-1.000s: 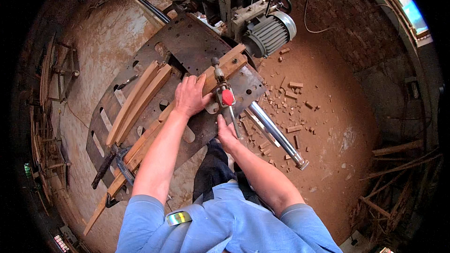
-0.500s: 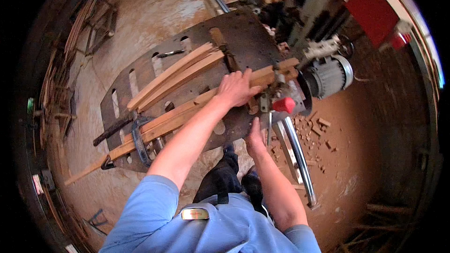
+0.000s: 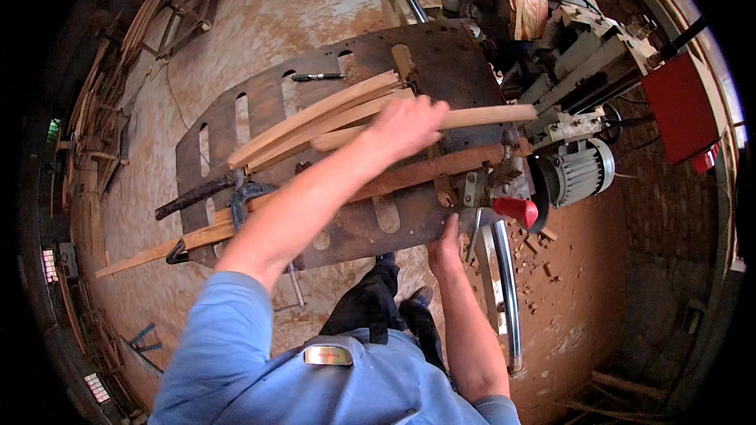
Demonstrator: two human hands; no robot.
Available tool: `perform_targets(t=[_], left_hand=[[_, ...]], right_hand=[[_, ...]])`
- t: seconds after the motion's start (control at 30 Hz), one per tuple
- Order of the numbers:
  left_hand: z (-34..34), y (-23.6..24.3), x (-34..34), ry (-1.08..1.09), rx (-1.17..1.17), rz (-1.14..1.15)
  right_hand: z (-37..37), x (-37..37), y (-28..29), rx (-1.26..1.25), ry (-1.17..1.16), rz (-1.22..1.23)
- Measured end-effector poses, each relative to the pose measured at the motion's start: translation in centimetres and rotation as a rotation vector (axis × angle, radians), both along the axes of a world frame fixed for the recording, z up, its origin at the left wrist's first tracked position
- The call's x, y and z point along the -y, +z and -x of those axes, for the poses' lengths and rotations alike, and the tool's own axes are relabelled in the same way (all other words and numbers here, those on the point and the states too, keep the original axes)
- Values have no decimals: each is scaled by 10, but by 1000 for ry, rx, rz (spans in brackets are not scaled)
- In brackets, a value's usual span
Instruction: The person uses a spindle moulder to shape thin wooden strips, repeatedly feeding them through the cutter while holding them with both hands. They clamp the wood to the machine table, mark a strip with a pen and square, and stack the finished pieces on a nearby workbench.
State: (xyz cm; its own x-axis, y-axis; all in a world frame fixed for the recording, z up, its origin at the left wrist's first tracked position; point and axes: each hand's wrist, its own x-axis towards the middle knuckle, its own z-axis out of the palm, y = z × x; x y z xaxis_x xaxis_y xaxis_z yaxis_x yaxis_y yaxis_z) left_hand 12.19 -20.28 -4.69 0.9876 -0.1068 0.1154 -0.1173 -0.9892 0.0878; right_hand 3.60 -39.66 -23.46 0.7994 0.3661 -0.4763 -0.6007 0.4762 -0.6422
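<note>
My left hand (image 3: 408, 126) is closed around a pale wooden strip (image 3: 498, 116), over the dark metal machine table (image 3: 354, 232). The strip's right end points toward the machine. To the left of this hand lie several cut wooden strips (image 3: 303, 127) side by side. My right hand (image 3: 446, 253) is at the table's near edge, its thumb up against the edge and its other fingers hidden. Just above it sits a toggle clamp with a red handle (image 3: 516, 208). Between my hands a long brown wooden bar (image 3: 433, 167) lies across the table.
A G-clamp (image 3: 248, 195) holds the bar's left part. A pen (image 3: 317, 76) lies on the slotted table's far side. At the right are a grey motor (image 3: 581, 171) and a red box (image 3: 683, 102). Wood offcuts (image 3: 543, 267) litter the floor; long timber (image 3: 146, 20) leans at the far left.
My left hand has lifted the wooden strip away from the brown bar and moved it farther over the table, toward the cut strips. My right hand stays at the near edge.
</note>
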Motion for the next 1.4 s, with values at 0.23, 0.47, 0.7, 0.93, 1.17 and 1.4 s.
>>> perform_targets(t=[0.23, 0.47, 0.7, 0.93, 1.17, 1.4], left_hand=[[89, -10, -113, 148, 272, -133], [107, -18, -134, 153, 321, -237], [109, -22, -162, 413, -59, -42], [102, -14, -171, 336, -93, 4], [91, -5, -159, 387, -173, 86], [132, 41, -147, 489, 58, -2]], right_hand=[[1, -1, 10, -64, -14, 144], [1, 2, 13, -68, 2, 136], [4, 0, 20, -43, -8, 161], [4, -3, 6, -49, -55, 147], [-1, 11, -47, -5, 7, 335], [1, 3, -24, -95, 68, 34]])
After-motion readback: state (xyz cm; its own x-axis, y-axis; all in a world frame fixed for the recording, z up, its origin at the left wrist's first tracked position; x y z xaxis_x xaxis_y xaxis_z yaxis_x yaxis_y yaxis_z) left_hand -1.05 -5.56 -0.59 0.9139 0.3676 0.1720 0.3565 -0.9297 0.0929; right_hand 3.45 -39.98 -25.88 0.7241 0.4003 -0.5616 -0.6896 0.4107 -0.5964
